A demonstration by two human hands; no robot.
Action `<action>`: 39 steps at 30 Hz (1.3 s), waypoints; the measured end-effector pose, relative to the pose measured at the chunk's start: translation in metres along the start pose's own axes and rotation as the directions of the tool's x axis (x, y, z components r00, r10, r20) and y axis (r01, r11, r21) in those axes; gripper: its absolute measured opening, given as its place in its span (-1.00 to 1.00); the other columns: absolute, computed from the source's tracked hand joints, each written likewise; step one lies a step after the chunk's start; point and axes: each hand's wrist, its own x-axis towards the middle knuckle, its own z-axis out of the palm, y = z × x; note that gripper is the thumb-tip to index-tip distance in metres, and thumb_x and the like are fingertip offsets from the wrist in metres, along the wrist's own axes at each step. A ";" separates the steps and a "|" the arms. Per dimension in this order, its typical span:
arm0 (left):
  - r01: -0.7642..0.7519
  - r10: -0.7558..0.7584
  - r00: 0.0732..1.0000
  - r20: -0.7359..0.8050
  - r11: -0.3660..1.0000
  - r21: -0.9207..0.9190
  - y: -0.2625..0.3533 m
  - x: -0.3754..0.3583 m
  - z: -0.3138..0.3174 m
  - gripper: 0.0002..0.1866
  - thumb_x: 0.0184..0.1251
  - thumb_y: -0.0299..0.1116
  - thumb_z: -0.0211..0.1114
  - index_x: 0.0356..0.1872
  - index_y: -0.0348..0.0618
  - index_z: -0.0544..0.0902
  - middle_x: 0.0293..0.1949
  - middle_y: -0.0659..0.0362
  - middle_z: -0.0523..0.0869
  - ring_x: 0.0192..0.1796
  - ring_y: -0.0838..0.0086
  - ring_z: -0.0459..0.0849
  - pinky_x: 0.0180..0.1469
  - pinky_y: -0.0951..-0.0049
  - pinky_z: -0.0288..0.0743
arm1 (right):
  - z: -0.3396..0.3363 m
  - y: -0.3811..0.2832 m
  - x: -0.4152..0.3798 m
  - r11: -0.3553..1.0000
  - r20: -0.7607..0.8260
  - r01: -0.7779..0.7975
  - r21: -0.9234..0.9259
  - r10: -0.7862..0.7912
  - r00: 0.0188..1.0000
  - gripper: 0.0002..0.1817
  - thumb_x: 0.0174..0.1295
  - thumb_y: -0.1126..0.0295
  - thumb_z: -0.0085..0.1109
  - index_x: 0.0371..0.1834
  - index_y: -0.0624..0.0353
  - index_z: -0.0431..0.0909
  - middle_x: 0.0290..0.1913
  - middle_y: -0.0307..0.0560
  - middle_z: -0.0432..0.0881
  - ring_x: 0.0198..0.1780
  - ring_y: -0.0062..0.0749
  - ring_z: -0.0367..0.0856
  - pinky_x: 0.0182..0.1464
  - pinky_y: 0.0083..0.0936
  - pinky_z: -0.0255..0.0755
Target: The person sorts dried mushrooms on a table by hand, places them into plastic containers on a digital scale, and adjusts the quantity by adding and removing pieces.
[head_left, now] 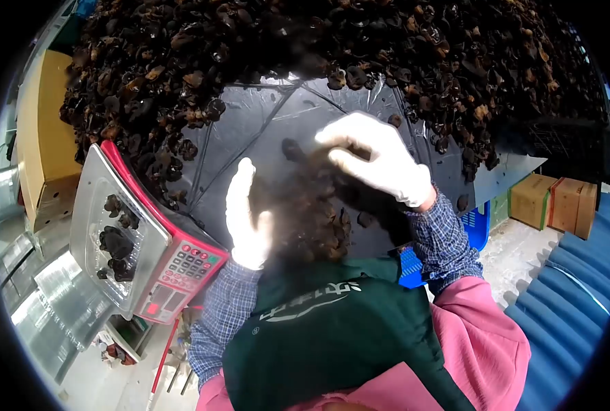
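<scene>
My left hand (247, 219), in a white glove, is held upright with its fingers stretched and its thumb apart, holding nothing. My right hand (377, 161), also in a white glove, is raised a little higher, fingers curved and a gap between them and the thumb; nothing shows in it. Between and below the hands is a motion-smeared bunch of dark wood ear mushrooms (319, 219), close to my apron. Under them spreads a grey plastic-covered surface (247, 116). A large heap of wood ear mushrooms (161, 68) rises along its far side.
At the left stands a red weighing scale (181, 267) with a few wood ear mushrooms on its clear tray (123, 233). A yellowish carton (44, 130) is behind it. To the right are a blue basket (476, 226), cardboard boxes (552, 202) and blue corrugated sheeting (565, 294).
</scene>
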 end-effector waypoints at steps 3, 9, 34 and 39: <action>-0.014 0.014 1.000 -0.009 0.999 -0.032 -0.004 -0.001 0.003 -0.27 0.60 0.06 0.14 0.55 -0.32 0.37 0.53 -0.12 0.45 0.54 0.04 0.45 0.58 0.09 0.25 | -0.012 0.032 0.019 0.867 -0.312 -0.037 -0.496 -0.138 0.940 -0.70 0.27 0.36 0.32 0.06 0.06 0.73 0.03 -0.04 0.72 0.07 -0.21 0.68 0.13 -0.30 0.59; -0.014 0.012 1.000 -0.021 0.997 -0.081 -0.005 -0.002 0.003 -0.28 0.61 0.02 0.18 0.55 -0.33 0.36 0.52 -0.12 0.46 0.53 0.04 0.45 0.57 0.08 0.27 | 0.009 0.078 0.039 0.732 -0.226 -0.013 -0.681 -0.193 0.955 -0.71 0.23 0.36 0.38 0.02 0.04 0.70 -0.03 -0.10 0.67 0.00 -0.08 0.61 0.01 -0.25 0.59; -0.117 0.032 0.916 0.399 0.974 0.192 0.041 -0.028 -0.021 0.35 -0.15 0.16 0.71 0.63 -0.34 0.16 0.56 -0.29 0.30 0.58 -0.15 0.30 0.58 -0.02 0.22 | 0.052 -0.026 -0.109 0.837 0.333 0.196 -0.511 -0.018 0.943 0.20 0.03 -0.43 0.34 0.68 0.02 0.23 0.67 0.33 0.11 0.64 0.31 0.12 0.60 0.12 0.04; -0.175 0.089 0.957 0.277 0.937 0.303 0.036 -0.026 -0.010 0.17 -0.07 -0.21 0.71 0.62 -0.24 0.23 0.52 -0.18 0.38 0.48 -0.11 0.43 0.48 0.03 0.40 | 0.076 -0.034 -0.082 0.844 0.158 0.213 -0.492 -0.154 0.975 -0.08 -0.02 0.21 0.52 0.54 -0.23 0.43 0.54 0.15 0.35 0.31 0.16 0.48 0.32 -0.01 0.51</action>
